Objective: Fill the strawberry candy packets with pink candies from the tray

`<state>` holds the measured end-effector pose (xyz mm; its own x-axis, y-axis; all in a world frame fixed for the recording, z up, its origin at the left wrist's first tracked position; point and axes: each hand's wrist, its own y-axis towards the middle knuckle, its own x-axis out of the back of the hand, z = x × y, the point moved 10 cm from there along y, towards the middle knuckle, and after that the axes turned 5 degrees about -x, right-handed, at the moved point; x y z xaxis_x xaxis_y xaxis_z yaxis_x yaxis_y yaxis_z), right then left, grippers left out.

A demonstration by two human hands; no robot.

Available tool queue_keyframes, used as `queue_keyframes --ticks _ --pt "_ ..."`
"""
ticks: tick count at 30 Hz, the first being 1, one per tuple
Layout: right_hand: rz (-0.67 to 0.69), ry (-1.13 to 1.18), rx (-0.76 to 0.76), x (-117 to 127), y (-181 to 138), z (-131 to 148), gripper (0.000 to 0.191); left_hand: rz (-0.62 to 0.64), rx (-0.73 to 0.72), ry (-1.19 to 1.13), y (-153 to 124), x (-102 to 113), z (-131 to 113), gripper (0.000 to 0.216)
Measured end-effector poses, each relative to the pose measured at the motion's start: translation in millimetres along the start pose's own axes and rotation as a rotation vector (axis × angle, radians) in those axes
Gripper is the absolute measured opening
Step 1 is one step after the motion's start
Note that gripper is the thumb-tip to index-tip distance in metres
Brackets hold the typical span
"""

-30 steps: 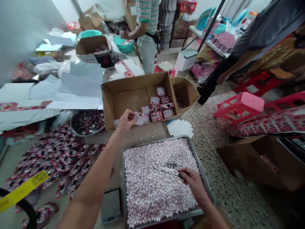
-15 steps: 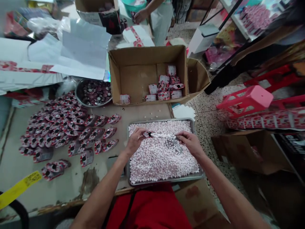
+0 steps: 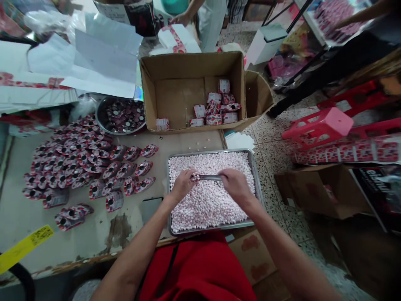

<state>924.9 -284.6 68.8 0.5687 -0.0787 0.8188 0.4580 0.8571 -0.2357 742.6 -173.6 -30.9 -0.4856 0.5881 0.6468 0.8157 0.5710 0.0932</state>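
A metal tray full of small pink-white candies lies in front of me. Both my hands hover over its middle. My left hand is closed on a small packet at the left end of a thin metal scoop. My right hand is closed on the scoop's right end. Left of the tray, several red-and-white pouches lie spread on the table.
A cardboard box with several filled red packets stands behind the tray. A metal bowl of dark caps sits left of it, white sheets beyond. Other people stand at the back and right, near a pink stool.
My left hand came back from the cardboard box to the tray and met the right hand at the scoop. The view tilted down. Both hands have since sunk closer to the candies.
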Motion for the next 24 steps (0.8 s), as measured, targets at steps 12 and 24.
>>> queue_keyframes --ticks 12,24 --pt "-0.062 0.516 -0.314 -99 18 -148 0.023 -0.182 0.134 0.064 -30 40 -10 0.031" --pt "0.135 0.836 -0.324 -52 -14 -93 0.034 -0.192 0.164 0.052 -27 54 -16 0.029"
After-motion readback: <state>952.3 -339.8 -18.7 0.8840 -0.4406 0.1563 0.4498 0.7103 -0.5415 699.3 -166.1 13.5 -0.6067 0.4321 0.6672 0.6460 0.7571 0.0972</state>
